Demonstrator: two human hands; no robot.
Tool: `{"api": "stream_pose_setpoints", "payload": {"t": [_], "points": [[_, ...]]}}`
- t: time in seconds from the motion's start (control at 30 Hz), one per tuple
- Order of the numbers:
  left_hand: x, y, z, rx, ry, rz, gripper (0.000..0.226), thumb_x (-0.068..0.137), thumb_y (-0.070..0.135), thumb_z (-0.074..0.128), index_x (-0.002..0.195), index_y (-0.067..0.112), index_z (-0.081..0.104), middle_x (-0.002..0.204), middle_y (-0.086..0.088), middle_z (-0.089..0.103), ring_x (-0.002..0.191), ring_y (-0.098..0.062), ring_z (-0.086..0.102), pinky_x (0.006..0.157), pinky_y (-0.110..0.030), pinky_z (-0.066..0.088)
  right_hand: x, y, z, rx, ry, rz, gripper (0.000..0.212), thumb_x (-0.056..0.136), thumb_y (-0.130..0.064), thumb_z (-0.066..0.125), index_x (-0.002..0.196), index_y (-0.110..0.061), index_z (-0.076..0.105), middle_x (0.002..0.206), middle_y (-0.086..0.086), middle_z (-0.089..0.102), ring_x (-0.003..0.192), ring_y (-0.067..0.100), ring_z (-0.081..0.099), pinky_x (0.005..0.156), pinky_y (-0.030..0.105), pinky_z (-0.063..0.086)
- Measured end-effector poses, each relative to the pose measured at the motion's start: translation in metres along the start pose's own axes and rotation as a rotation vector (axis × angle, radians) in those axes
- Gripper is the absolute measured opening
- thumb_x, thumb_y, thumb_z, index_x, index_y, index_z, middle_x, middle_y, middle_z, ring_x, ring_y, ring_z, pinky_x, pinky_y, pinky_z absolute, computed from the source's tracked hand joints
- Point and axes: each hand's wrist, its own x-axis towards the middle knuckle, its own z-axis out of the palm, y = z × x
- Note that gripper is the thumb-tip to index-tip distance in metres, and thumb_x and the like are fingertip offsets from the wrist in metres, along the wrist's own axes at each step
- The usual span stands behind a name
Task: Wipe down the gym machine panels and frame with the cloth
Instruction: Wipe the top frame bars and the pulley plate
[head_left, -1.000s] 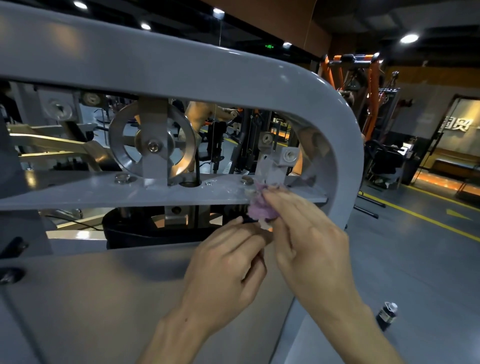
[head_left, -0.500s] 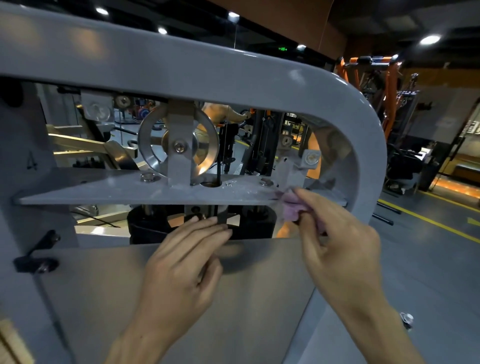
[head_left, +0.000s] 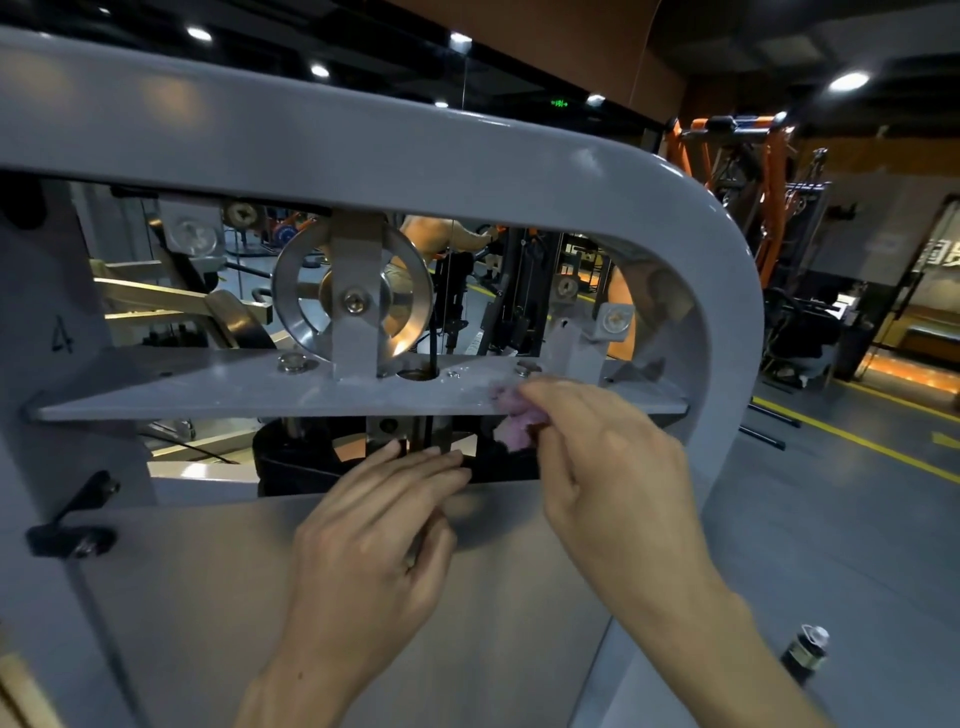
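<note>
On the flat grey shelf plate (head_left: 218, 389) under the pulley wheel (head_left: 353, 296), toward its right end, sits the purple cloth (head_left: 511, 415), bunched up & draped over the plate's front edge. Right hand (head_left: 613, 467) pinches it w/ fingers curled round the wad, fingertips pushing it onto the plate top just right of the pulley bracket — prob. so the cloth catches both the top face & the lip in one pass. Wrist comes in from lower right, forearm angled up, back of hand toward camera.

Left hand (head_left: 374, 540) is below the pulley, fingers straight & close together, tips resting at the top edge of the big lower panel (head_left: 208, 597), by the dark gap under the plate. Holds nothing; looks like bracing, tho can't tell how hard it presses.

Curved grey frame (head_left: 727, 291) arches over & right of the pulley, not being touched. A small bottle (head_left: 805, 654) stands on the floor, well right of & below the pulley. Judgement: wiping of the shelf plate is underway; panel & frame likely still to do.
</note>
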Motion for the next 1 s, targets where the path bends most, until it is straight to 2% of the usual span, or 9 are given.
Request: {"api": "stream_pose_setpoints", "payload": {"t": [0.2,0.33,0.47,0.57,0.63,0.7,0.83,0.93,1.0], "points": [[-0.001,0.002,-0.001,-0.009,-0.002,-0.015,0.034,0.089,0.015,0.052,0.11,0.016,0.079,0.119,0.01,0.074,0.118,-0.005,0.065,0.116,-0.03,0.041,0.021,-0.004,-0.013,-0.055,-0.181,0.065,0.032,0.09,-0.011,0.052,0.112,-0.023,0.07,0.094,-0.004,0.075,0.085,0.028,0.07,0.068,0.043,0.056],[0.0,0.001,-0.001,-0.022,0.009,-0.023,0.033,0.09,0.016,0.052,0.109,0.017,0.079,0.12,0.01,0.073,0.119,-0.003,0.064,0.116,-0.031,0.042,0.021,-0.015,-0.031,-0.18,-0.306,0.111,0.029,0.092,-0.009,0.055,0.111,-0.026,0.069,0.091,-0.001,0.074,0.085,0.031,0.067,0.07,0.043,0.053],[0.0,0.003,-0.001,-0.027,-0.002,-0.031,0.035,0.089,0.015,0.052,0.11,0.017,0.08,0.122,0.012,0.072,0.121,-0.001,0.063,0.117,-0.029,0.04,0.041,-0.017,-0.007,-0.158,-0.264,0.069,0.031,0.092,-0.01,0.054,0.115,-0.025,0.068,0.096,0.0,0.074,0.091,0.033,0.067,0.074,0.042,0.053],[0.001,0.005,-0.002,-0.013,-0.016,-0.022,0.036,0.089,0.015,0.052,0.112,0.017,0.079,0.122,0.012,0.072,0.122,-0.001,0.062,0.119,-0.029,0.038,0.035,-0.01,0.001,-0.048,-0.207,0.032,0.035,0.091,-0.006,0.055,0.116,-0.025,0.07,0.098,-0.006,0.076,0.089,0.021,0.07,0.078,0.037,0.056],[0.002,0.005,-0.001,-0.009,-0.025,-0.008,0.036,0.088,0.015,0.052,0.113,0.017,0.079,0.124,0.012,0.071,0.123,0.0,0.06,0.119,-0.028,0.036,0.021,-0.004,-0.01,0.106,-0.138,0.007,0.037,0.088,0.0,0.063,0.113,-0.024,0.074,0.101,-0.016,0.077,0.091,0.002,0.069,0.081,0.009,0.049],[0.002,0.005,0.0,-0.003,-0.032,-0.003,0.036,0.088,0.015,0.052,0.113,0.018,0.078,0.126,0.013,0.07,0.124,0.0,0.059,0.12,-0.029,0.036,0.013,0.006,-0.027,0.194,-0.043,0.023,0.033,0.089,-0.002,0.069,0.11,-0.026,0.076,0.099,-0.023,0.075,0.088,-0.013,0.066,0.077,-0.001,0.042],[0.001,0.005,0.002,0.007,-0.044,-0.019,0.036,0.089,0.016,0.052,0.114,0.019,0.078,0.126,0.013,0.07,0.125,0.0,0.06,0.12,-0.032,0.037,0.01,0.029,-0.051,0.156,0.279,0.085,0.026,0.092,-0.008,0.072,0.113,-0.022,0.078,0.094,-0.021,0.074,0.079,-0.006,0.066,0.073,0.01,0.049],[0.001,0.006,0.003,0.009,-0.036,-0.022,0.036,0.089,0.015,0.051,0.113,0.019,0.078,0.125,0.014,0.071,0.124,0.0,0.06,0.119,-0.032,0.037,0.017,0.032,-0.048,0.05,0.439,0.016,0.026,0.092,-0.001,0.072,0.115,-0.011,0.075,0.109,-0.007,0.074,0.097,0.007,0.069,0.085,0.027,0.055],[0.001,0.005,0.004,0.009,-0.025,-0.014,0.036,0.089,0.015,0.051,0.112,0.019,0.078,0.125,0.013,0.071,0.123,-0.001,0.061,0.118,-0.035,0.04,0.021,0.032,-0.033,-0.008,0.482,-0.066,0.022,0.089,0.002,0.071,0.109,-0.007,0.075,0.108,0.002,0.072,0.099,0.02,0.065,0.088,0.029,0.051]]}}
